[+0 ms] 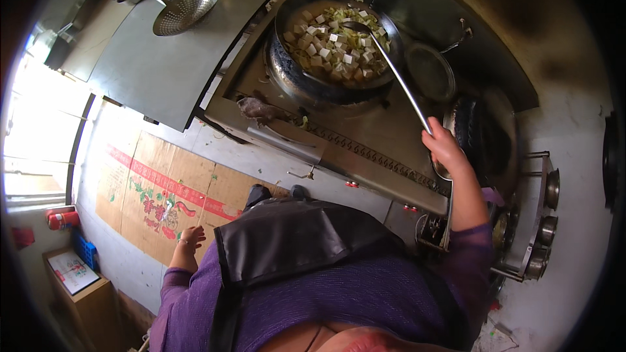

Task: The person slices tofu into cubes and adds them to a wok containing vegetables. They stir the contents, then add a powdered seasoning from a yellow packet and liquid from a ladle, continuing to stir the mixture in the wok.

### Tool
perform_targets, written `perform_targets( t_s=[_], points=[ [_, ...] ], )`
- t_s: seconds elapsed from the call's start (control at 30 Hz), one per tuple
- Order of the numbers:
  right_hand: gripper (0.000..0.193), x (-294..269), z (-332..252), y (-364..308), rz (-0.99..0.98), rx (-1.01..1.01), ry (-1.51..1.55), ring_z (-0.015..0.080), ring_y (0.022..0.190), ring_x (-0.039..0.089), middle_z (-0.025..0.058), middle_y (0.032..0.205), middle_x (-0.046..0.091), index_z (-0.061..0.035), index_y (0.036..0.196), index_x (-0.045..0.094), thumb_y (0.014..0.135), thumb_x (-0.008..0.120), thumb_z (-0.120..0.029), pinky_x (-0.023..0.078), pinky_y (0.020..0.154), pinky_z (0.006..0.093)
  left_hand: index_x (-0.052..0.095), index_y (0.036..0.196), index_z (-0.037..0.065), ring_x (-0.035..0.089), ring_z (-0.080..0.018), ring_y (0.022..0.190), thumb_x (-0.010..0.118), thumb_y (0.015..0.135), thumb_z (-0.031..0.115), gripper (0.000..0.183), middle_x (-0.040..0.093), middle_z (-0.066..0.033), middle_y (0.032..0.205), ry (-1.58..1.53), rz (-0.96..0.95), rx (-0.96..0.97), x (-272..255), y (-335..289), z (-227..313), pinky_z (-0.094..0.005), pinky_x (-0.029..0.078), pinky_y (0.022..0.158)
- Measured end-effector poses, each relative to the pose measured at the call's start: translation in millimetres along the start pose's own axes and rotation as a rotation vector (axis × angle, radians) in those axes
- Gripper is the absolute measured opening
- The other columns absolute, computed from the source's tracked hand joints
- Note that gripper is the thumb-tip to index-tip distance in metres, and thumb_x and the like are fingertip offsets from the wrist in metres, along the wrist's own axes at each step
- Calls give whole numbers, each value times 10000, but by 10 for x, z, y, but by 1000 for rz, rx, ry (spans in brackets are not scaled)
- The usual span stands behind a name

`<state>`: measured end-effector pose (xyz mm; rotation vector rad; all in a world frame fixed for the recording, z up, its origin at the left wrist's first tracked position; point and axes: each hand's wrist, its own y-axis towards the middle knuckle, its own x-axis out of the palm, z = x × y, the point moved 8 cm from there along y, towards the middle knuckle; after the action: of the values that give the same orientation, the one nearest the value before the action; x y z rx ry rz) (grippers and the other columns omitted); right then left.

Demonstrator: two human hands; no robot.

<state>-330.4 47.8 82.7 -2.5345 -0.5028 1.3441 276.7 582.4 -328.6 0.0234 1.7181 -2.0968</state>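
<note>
My right hand [445,146] is wrapped round the long metal handle of a ladle [399,77]. The ladle's bowl rests among the food in a large wok [285,73] on the stove. White cubes that look like tofu [324,52] and pale green chopped vegetables fill the wok, in brownish liquid. Low at my left side hangs my left hand [191,238], holding nothing, its fingers loosely apart. It is well away from the stove, above the flattened cardboard on the floor.
A grey rag [257,109] lies on the stove's front left. Right of the wok are a round metal lid [430,73] and a dark pan [466,124]. A perforated strainer [187,11] sits on the steel counter [156,58]. Flattened cardboard [163,189] covers the floor.
</note>
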Motion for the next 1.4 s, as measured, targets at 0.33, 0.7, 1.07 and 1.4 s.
perform_targets(
  t_s=[0.33, 0.7, 1.07, 1.4],
  points=[
    [288, -391, -524, -782, -133, 25, -754, 431, 800, 633, 232, 818, 652, -38, 1081, 461, 829, 516, -165, 491, 706, 518, 620, 1049, 148, 657, -207, 923, 626, 844, 363, 297, 664, -20, 1001, -62, -74, 77, -115, 245, 926, -421, 445, 759],
    [189, 1095, -213, 833, -76, 161, 216, 171, 377, 485, 74, 693, 527, -50, 962, 453, 836, 539, -162, 390, 367, 329, 621, 1078, 142, 665, -200, 898, 618, 859, 338, 294, 657, -26, 1008, 14, -101, 31, -123, 505, 479, -396, 450, 727],
    [222, 571, -208, 34, 5, 68, 570, 82, 397, 440, 36, 785, 587, -44, 1081, 505, 883, 517, -144, 354, 378, 230, 663, 1048, 137, 675, -184, 882, 582, 880, 251, 218, 694, -16, 994, 151, -185, 479, -139, 857, 497, -373, 455, 720],
    [289, 579, 179, 1336, -73, 267, 243, 166, 391, 502, 85, 684, 565, -65, 1071, 400, 846, 528, -192, 392, 340, 323, 622, 1015, 150, 664, -187, 787, 597, 875, 353, 248, 676, 0, 921, -153, -100, 282, -117, 449, 592, -378, 428, 659]
  ],
)
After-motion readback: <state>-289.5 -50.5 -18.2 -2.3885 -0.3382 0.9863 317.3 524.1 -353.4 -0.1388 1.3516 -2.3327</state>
